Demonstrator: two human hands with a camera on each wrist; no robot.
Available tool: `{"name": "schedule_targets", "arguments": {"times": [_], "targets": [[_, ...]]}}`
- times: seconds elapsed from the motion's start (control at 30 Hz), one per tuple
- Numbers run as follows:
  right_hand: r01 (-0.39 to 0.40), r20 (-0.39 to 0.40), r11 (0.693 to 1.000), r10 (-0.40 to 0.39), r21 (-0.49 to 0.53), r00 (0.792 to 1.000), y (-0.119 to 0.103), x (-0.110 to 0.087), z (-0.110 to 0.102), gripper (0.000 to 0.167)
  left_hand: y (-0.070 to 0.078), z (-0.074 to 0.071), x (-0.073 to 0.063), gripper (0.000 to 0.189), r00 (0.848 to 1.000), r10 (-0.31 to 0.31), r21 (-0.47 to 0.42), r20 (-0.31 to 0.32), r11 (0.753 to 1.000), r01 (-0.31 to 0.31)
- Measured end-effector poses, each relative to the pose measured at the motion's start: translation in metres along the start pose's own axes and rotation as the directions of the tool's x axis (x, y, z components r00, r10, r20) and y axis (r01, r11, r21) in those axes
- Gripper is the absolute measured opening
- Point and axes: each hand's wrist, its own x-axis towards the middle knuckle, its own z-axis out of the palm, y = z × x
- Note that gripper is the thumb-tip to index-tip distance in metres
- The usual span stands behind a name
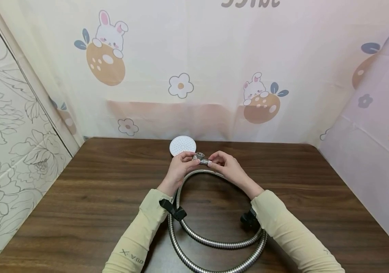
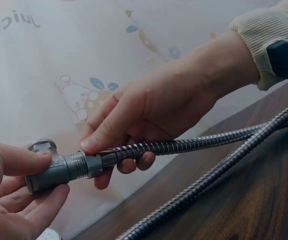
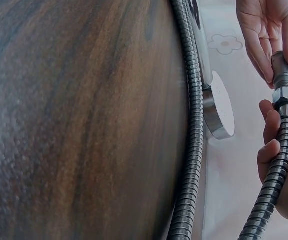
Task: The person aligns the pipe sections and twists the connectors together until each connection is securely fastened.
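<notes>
My left hand (image 1: 177,170) grips a silver metal tee fitting (image 2: 46,177) between thumb and fingers; a short side outlet sticks up from it. Threads show on its end facing the right hand. With thumb and fingers, my right hand (image 1: 230,171) pinches the end nut (image 2: 94,164) of a ribbed metal shower hose (image 2: 184,145). Nut and threaded end meet in line in the left wrist view, several threads still showing beside the nut. From the right hand the hose loops down across the table in the head view.
A round white-faced shower head (image 1: 182,145) lies at the table's back edge, just beyond the left hand. Black wrist straps (image 1: 173,209) hang near the hose coil. Printed curtains (image 1: 211,57) stand behind the brown wooden table (image 1: 317,212).
</notes>
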Motion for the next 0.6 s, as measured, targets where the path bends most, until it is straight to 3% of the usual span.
{"name": "schedule_targets", "arguments": {"times": [0.13,0.6], "targets": [[-0.006,-0.006,0.999,0.005,-0.034,1.000,0.010,0.004,0.000,0.032,0.000,0.001,0.000,0.029,1.000,-0.008,0.001,-0.011,1.000,0.008],[-0.007,-0.011,0.998,0.006,-0.065,1.000,0.011,0.004,0.000,0.024,-0.002,0.001,0.001,0.029,1.000,-0.014,0.002,-0.015,1.000,0.014]]}}
